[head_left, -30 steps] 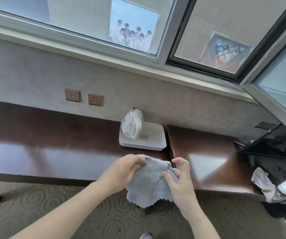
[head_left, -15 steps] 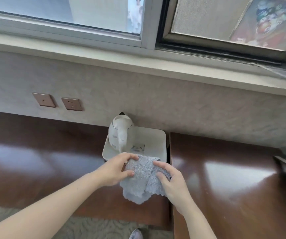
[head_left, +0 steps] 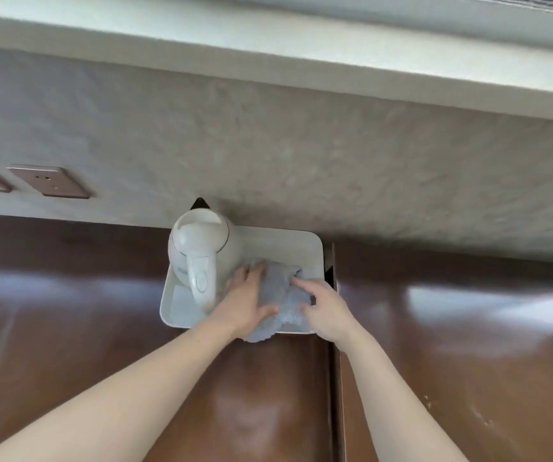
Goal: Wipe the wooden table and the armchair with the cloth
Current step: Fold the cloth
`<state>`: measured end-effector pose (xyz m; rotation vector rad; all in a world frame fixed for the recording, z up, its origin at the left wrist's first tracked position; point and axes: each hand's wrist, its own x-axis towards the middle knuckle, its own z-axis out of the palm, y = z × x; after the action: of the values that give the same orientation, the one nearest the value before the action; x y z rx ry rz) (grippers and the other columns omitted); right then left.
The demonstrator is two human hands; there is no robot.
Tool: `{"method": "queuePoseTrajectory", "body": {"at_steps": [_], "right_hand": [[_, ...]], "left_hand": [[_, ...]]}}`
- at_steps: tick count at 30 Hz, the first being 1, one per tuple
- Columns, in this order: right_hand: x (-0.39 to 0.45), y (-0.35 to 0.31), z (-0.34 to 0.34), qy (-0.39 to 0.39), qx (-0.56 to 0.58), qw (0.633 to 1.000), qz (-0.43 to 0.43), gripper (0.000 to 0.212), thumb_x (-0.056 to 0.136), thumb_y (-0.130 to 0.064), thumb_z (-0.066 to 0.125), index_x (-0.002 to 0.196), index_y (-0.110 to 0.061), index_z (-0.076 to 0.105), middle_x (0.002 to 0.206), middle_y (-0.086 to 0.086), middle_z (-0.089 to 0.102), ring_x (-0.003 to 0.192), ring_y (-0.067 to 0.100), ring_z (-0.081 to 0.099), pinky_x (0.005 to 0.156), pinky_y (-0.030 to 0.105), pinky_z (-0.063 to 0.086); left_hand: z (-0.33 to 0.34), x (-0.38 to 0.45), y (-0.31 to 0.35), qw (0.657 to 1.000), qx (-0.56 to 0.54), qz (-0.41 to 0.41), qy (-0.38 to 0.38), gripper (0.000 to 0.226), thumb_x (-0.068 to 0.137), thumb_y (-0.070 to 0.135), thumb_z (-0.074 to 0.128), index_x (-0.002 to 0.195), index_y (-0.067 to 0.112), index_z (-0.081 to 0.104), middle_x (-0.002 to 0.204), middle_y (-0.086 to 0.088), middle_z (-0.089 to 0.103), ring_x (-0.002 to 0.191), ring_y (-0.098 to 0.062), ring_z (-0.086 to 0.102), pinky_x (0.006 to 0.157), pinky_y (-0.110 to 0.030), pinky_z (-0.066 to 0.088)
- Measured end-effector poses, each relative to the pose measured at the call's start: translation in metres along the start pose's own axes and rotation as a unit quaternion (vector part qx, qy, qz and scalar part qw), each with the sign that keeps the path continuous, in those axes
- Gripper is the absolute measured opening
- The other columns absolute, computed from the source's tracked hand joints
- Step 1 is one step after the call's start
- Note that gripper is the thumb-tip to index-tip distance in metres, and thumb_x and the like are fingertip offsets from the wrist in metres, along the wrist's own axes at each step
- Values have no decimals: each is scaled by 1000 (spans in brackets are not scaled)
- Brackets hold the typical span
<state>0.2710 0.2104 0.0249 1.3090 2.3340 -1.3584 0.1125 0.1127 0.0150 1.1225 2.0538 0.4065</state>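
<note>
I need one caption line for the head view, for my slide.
Both hands, left hand and right hand, press grey cloth onto white tray beside white kettle.

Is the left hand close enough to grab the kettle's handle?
Probably yes. The left hand lies on the grey cloth in the white tray, right beside the white kettle, whose handle points toward the person. Nothing stands between them.
</note>
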Motion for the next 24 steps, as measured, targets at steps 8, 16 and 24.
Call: {"method": "queuePoseTrajectory", "body": {"at_steps": [8, 16, 24], "right_hand": [[60, 5, 14, -36, -205, 975, -79, 71, 99, -12, 49, 160, -12, 11, 168, 10, -5, 155, 28, -5, 125, 37, 4], [77, 24, 32, -103, -319, 942, -31, 119, 86, -53, 68, 155, -6, -16, 165, 13, -22, 153, 27, -17, 124, 37, -8], [107, 24, 31, -84, -360, 929, -2, 147, 69, -65, 78, 151, 1, -24, 161, 21, -28, 149, 35, -27, 123, 42, -13]], "left_hand": [[25, 44, -4, 974, 224, -11, -34, 92, 98, 27, 61, 161, 18, -6, 166, -10, -24, 155, -28, 0, 123, -36, 14], [30, 78, -5, 945, 300, -21, -127, 125, 83, 31, 80, 157, 5, -18, 166, -12, -25, 154, -27, -19, 125, -36, 0], [40, 103, -1, 929, 345, -26, -131, 151, 66, 53, 88, 154, 4, -24, 165, -11, -26, 152, -28, -24, 127, -37, 6]]}}
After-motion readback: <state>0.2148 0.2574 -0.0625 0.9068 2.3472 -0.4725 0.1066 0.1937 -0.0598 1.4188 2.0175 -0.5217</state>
